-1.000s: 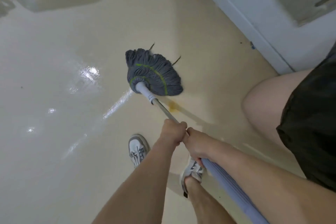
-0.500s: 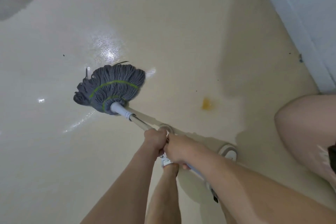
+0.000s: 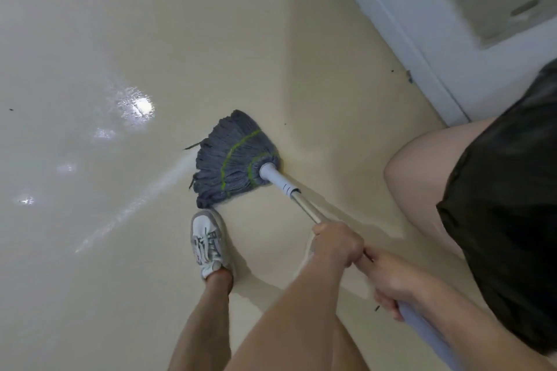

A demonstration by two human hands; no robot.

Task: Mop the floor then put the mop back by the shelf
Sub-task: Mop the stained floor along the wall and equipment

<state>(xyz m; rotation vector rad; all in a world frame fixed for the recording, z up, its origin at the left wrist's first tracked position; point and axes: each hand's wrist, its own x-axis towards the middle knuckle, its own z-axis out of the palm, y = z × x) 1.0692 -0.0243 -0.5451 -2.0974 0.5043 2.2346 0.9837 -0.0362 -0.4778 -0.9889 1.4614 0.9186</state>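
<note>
A grey string mop head (image 3: pixel 233 159) with green stitching lies flat on the glossy beige floor (image 3: pixel 90 235), strands fanned to the left. Its white socket and metal pole (image 3: pixel 304 205) slant down to the right into my hands. My left hand (image 3: pixel 337 242) grips the pole higher up the shaft, closer to the mop head. My right hand (image 3: pixel 387 283) is wrapped around the pole just behind it, where the lilac grip (image 3: pixel 428 334) starts. No shelf is in view.
My left foot in a white sneaker (image 3: pixel 208 242) stands just below the mop head. A second person's bare knee (image 3: pixel 422 166) and black shorts (image 3: pixel 512 205) fill the right side. A white appliance (image 3: pixel 452 9) stands at the upper right. Wet streaks shine on the left.
The mop head has swept from the left back to the right, now covering the spot where the yellow stain showed. My hands moved right with the pole.
</note>
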